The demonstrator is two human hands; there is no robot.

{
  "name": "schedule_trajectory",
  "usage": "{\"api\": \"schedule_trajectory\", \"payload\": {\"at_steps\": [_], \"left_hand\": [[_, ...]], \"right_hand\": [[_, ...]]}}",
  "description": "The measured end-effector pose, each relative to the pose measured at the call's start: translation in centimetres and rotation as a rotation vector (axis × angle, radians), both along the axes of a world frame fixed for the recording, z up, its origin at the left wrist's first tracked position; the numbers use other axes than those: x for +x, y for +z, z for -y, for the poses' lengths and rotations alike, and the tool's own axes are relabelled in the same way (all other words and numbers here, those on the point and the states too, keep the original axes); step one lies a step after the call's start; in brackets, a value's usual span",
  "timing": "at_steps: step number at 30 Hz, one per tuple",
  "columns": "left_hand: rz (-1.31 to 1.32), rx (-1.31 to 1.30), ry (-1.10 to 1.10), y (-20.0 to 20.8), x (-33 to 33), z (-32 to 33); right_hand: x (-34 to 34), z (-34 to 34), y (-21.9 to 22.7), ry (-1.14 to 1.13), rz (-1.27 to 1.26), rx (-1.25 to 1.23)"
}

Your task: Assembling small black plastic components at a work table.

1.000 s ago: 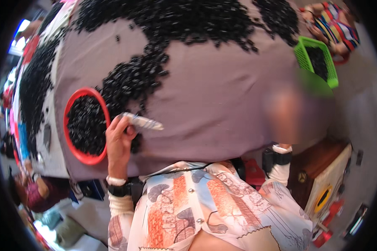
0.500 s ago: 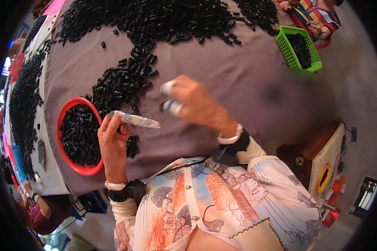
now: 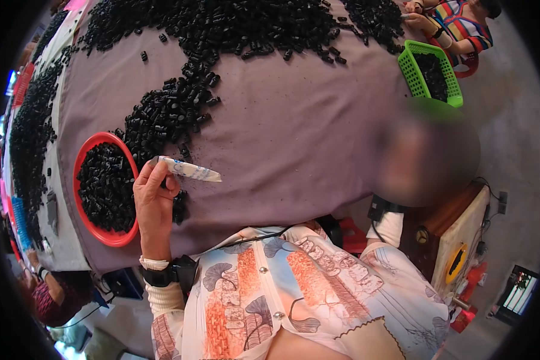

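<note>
My left hand [image 3: 156,195] is closed in a pinch on a slim, tapering tool wrapped in white material with blue marks [image 3: 192,170]. A small dark tip shows at its fingertips; I cannot make out what it is. Just left of this hand, a red oval basin [image 3: 81,201] is filled with short black cylindrical pieces. More black pieces [image 3: 165,111] lie in a trail behind the hand, and a few sit beside its wrist. My right hand [image 3: 408,162] is far to the right, past the table's edge, its fingers lost in a blurred patch.
A large heap of black pieces [image 3: 246,27] covers the far part of the cloth-covered table [image 3: 294,132]. At the far right stands a green basket [image 3: 456,96] near another person's hands [image 3: 423,23]. A wooden cabinet [image 3: 420,255] stands at the right.
My right hand has swung from beside the wrapped tool out to the right, into the blurred patch. The left hand keeps its grip. The other person's hands have shifted.
</note>
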State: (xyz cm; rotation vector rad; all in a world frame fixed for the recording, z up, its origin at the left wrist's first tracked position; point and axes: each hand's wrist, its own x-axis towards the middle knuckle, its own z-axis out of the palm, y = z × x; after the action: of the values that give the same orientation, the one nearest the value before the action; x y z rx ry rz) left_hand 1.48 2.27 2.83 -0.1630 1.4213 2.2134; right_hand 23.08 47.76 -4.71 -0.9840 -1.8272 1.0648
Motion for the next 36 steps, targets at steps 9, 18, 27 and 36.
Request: {"api": "schedule_trajectory", "payload": {"at_steps": [9,18,27,36], "left_hand": [[-0.021,-0.019,-0.044,0.9,0.1,-0.9],[-0.028,0.024,-0.064,1.2,0.3,-0.1],[-0.014,0.040,0.047,0.3,0.9,3.8],[-0.048,0.055,0.098,0.2,1.4,8.0]], "right_hand": [[-2.3,3.5,2.1,-0.040,0.171,0.214],[-11.9,14.4,8.7,0.594,-0.095,-0.063],[-18.4,33.1,8.6,1.404,0.202,0.017],[-19.9,37.7,9.9,1.454,0.331,-0.022]]}}
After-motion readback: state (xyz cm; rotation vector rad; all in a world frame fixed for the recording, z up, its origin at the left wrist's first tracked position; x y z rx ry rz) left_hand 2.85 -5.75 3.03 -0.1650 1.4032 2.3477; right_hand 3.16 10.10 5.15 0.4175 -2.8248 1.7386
